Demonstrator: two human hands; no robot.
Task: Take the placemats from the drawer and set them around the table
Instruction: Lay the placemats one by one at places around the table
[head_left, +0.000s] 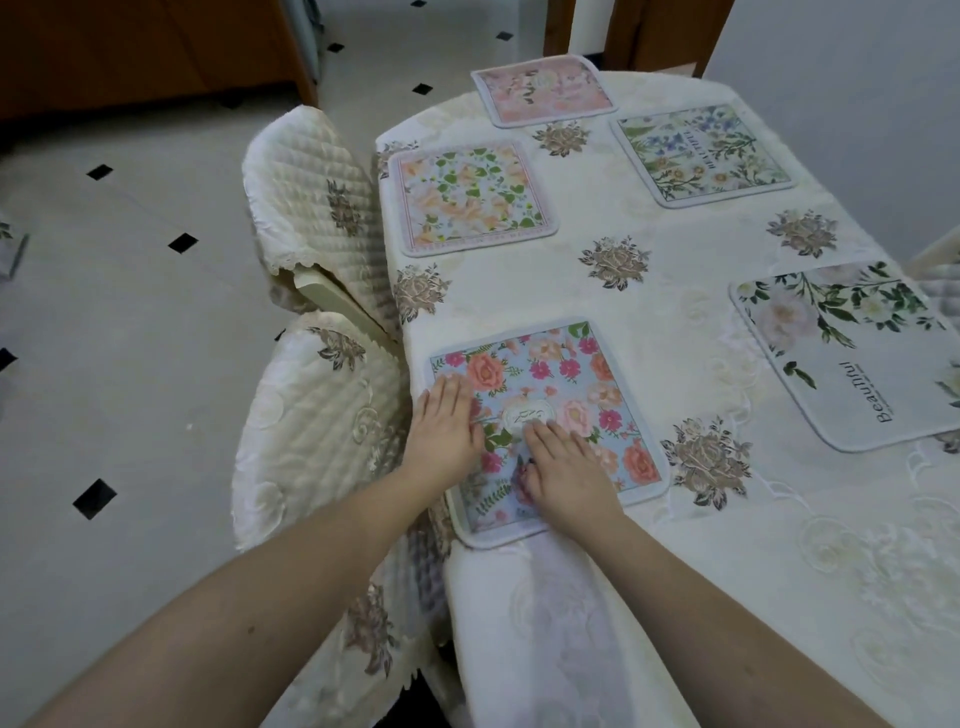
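Several floral placemats lie on the cream tablecloth. The nearest, a light-blue placemat with pink and orange roses, sits at the table's left near edge. My left hand presses flat on its left side, fingers straight. My right hand lies flat on its lower middle. Further back are a peach-and-green placemat, a pink placemat, a blue-flowered "Beautiful" placemat, and at the right a white "Beautiful" placemat with green leaves.
Two chairs with quilted cream covers stand against the table's left side, one near and one further back. A white tiled floor with black diamonds spreads to the left. Wooden furniture stands at the back.
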